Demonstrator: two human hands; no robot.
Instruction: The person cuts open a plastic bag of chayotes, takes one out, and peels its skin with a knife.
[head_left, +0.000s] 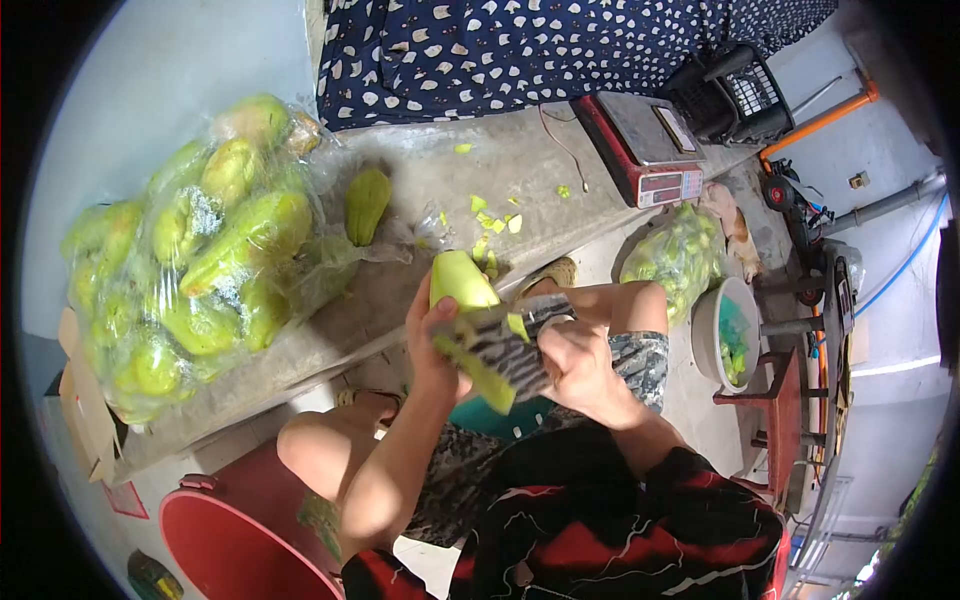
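My left hand (437,345) is closed around a partly peeled chayote (461,281), its pale flesh pointing away from me. Gripped in my right hand (585,362) is a broad, flat blade (500,345) with dark stripes, held across the near side of the chayote. Motion blurs the blade, so its exact kind is unclear. A long strip of green peel (486,386) hangs along its lower edge. Beyond my left hand, one unpeeled chayote (368,205) lies on the concrete ledge (420,165). Scraps of peel (490,222) are scattered on the ledge.
A large clear bag of chayotes (200,270) fills the ledge's left end. Farther right stand a red scale (640,150), a black crate (735,95), another filled bag (680,250) and a white bucket (710,340). A red tub (235,530) is at lower left.
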